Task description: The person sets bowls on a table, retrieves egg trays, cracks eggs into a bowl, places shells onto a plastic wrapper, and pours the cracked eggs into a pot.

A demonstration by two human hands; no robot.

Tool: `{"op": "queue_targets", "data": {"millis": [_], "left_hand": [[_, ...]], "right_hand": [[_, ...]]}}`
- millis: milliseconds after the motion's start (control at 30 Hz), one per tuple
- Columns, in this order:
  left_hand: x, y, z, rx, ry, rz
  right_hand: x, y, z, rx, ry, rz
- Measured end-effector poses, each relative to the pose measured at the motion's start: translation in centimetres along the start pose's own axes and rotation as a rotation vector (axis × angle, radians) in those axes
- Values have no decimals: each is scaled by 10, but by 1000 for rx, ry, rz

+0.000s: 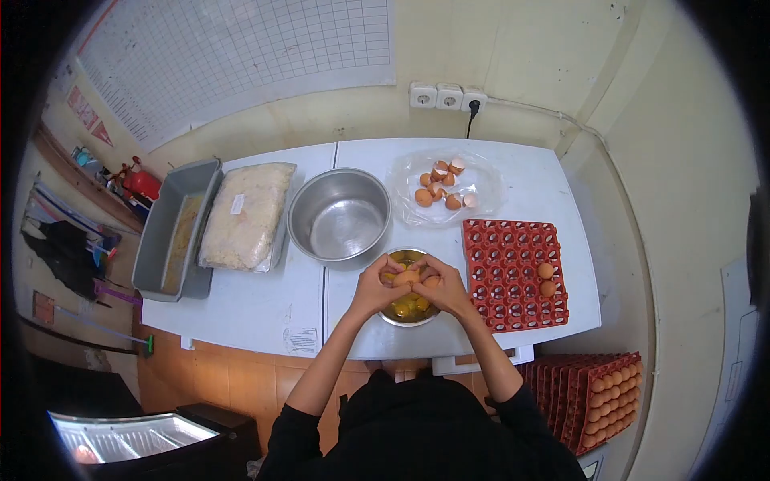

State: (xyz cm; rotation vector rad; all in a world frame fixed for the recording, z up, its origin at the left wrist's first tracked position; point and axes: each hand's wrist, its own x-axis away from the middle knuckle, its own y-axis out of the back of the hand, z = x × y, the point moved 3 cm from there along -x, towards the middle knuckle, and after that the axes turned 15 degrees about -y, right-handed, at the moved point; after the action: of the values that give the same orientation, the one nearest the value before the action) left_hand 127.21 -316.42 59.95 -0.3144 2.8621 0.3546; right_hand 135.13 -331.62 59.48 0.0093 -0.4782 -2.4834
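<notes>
My left hand (377, 289) and my right hand (443, 286) meet above a small metal bowl (409, 321) holding several yolks. Between their fingertips is a brown egg (407, 278), gripped from both sides. Another brown shell surface shows under the fingers of my right hand; whether it is part of the same egg I cannot tell. To the right lies a red egg tray (513, 276) with two brown eggs (546, 279) in it. Broken eggshells (437, 191) rest on a clear plastic bag (409, 210) behind the bowl.
A large metal pot (339, 215) stands behind and left of the bowl. Farther left are a packed plastic bag (247, 216) and a grey bin (152, 260). Stacked egg trays (573, 393) stand at the lower right, beyond the white table's edge (597, 309).
</notes>
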Motion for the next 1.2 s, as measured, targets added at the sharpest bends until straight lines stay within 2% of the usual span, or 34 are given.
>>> {"op": "queue_targets", "data": {"millis": [133, 233, 300, 333, 400, 433, 500, 533, 600, 633, 700, 733, 800, 833, 867, 900, 933, 967, 1000, 1067, 1100, 1133, 1167, 1200], "left_hand": [[0, -6, 0, -19, 35, -54], [-1, -7, -8, -22, -18, -111], [-3, -1, -19, -273, -283, -70], [-2, 3, -24, -270, -283, -65], [-1, 5, -46, -452, -579, 91], [0, 6, -46, -449, -580, 98], [5, 2, -45, -547, -544, 245], [6, -1, -44, -544, -548, 252], [3, -8, -39, -327, -445, 258], [-1, -11, -34, -323, -452, 270], [-13, -15, -19, -352, -422, 82], [-26, -21, -13, -344, -433, 100], [-66, -28, -8, -433, -492, -95], [-89, -34, -20, -452, -523, -68], [-111, -43, -33, -468, -556, -42], [-127, -55, -34, -450, -567, -18], [-140, -69, -38, -634, -672, 0], [-149, -83, -42, -817, -780, 11], [-153, -102, -43, -799, -797, 28], [-152, -156, -42, -643, -855, 201], [-152, -189, -35, -473, -850, 401], [-151, -220, -28, -301, -839, 599], [-150, -244, -32, -287, -854, 613], [-145, -269, -35, -369, -901, 743]], "right_hand": [[1, 2, 3, -13, -5, -59], [5, 8, 8, 10, 48, -104], [10, 16, 16, 122, 315, -141], [13, 20, 17, 121, 311, -145], [19, 24, 23, 398, 361, -108], [22, 25, 25, 398, 356, -113], [24, 25, 21, 418, 107, -45], [24, 22, 15, 417, 103, -52], [20, 16, 0, -13, 98, -62], [20, 17, 5, -14, 95, -75], [23, 26, 12, -124, 58, -99], [26, 34, 11, -126, 53, -121], [35, 56, 0, -242, -106, -284], [37, 65, -14, -265, 34, -390], [48, 78, -19, -266, 23, -421], [62, 92, -24, -294, -84, -427], [76, 105, -29, -325, -188, -432], [92, 115, -34, -404, -247, -474], [107, 127, -42, -407, -251, -502], [137, 151, -60, -429, -293, -616], [151, 161, -68, -430, -298, -639], [165, 171, -77, -402, -390, -703], [176, 179, -82, -374, -482, -767], [186, 185, -84, -375, -483, -791]]}}
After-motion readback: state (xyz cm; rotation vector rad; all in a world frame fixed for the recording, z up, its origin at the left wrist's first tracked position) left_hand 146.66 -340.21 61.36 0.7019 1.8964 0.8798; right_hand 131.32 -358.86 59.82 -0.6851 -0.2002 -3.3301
